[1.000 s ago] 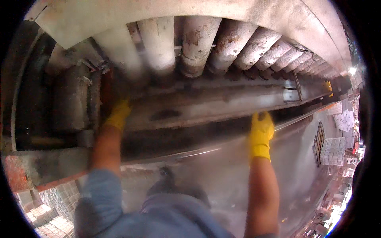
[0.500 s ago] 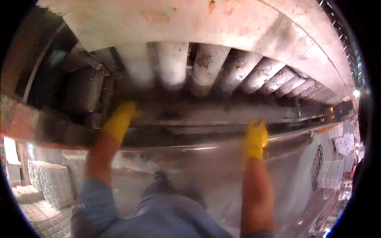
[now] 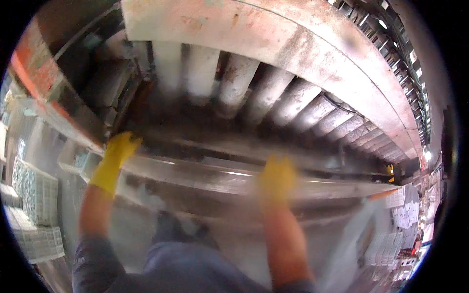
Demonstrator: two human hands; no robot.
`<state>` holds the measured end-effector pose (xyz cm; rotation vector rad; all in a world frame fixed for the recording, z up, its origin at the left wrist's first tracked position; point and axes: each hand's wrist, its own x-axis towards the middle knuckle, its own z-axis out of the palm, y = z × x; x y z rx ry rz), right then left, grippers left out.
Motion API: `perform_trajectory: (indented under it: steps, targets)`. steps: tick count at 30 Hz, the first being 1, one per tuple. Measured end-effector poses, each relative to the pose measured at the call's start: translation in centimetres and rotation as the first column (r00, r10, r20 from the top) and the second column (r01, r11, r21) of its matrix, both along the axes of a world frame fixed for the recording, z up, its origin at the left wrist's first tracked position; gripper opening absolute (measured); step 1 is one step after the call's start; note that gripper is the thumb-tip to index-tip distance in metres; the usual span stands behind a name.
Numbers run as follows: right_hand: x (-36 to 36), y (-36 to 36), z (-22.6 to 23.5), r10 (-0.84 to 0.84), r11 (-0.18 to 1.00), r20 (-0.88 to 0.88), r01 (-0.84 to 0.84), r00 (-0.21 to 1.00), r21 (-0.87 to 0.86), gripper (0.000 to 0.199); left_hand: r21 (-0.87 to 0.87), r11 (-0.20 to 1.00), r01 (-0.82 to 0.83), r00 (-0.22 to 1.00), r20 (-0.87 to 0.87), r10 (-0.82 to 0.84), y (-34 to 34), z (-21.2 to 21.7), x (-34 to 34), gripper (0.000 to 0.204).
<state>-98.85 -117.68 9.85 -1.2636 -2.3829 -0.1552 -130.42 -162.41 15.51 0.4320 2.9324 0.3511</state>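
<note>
A long, grimy grey metal machine ledge point(image 3: 312, 188) is seen running across the view. Both yellow-gloved hands, left point(image 3: 119, 151) and right point(image 3: 277, 178), are rested on it.

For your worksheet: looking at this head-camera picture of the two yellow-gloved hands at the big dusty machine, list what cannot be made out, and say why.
- Right hand in a yellow glove, head view: motion blur hides its fingers and grip.
- Left hand in a yellow glove: whether its fingertips grip the long grey metal ledge is unclear.
- Row of pale dusty rollers: upper ends hidden under the curved pinkish cover.
- Stacked white crates: contents too small, bent by the fisheye rim.
</note>
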Motion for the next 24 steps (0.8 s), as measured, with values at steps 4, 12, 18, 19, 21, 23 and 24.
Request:
perform_trajectory:
  steps: [4,12,18,19,21,23,24]
  targets:
    - [2.4,0.2,-0.1,0.069,0.99,0.015,-0.067,0.997,-0.122,0.06,-0.076,0.993,-0.091,0.996,-0.003,0.091,0.6,0.8,0.7,0.054]
    - [11.5,8.7,3.7,0.046,0.956,0.093,-0.017,0.995,-0.293,0.063,-0.016,0.965,-0.263,0.964,-0.046,0.262,-0.8,2.1,4.4,0.056]
    - [16.1,16.6,-0.2,0.197,0.965,0.507,-0.075,0.839,-0.251,0.056,-0.001,0.943,-0.334,0.936,-0.122,0.331,-2.0,0.9,5.8,0.047]
    - [14.1,13.6,1.8,0.224,0.97,0.654,-0.099,0.722,-0.222,0.054,-0.007,0.939,-0.345,0.93,-0.14,0.341,-2.8,0.7,6.1,0.046]
    - [15.5,14.7,0.9,0.039,0.955,0.549,0.131,0.835,-0.266,0.048,0.014,0.945,-0.327,0.937,-0.13,0.326,-2.3,0.8,6.0,0.045]
    - [16.9,15.3,1.1,0.027,0.949,0.538,0.147,0.843,-0.278,0.045,0.053,0.948,-0.314,0.935,-0.154,0.318,-2.2,0.3,6.0,0.044]
    - [15.1,13.3,2.2,0.028,0.93,0.556,0.183,0.83,-0.32,0.041,0.054,0.944,-0.325,0.926,-0.185,0.33,-3.6,-0.1,6.5,0.044]
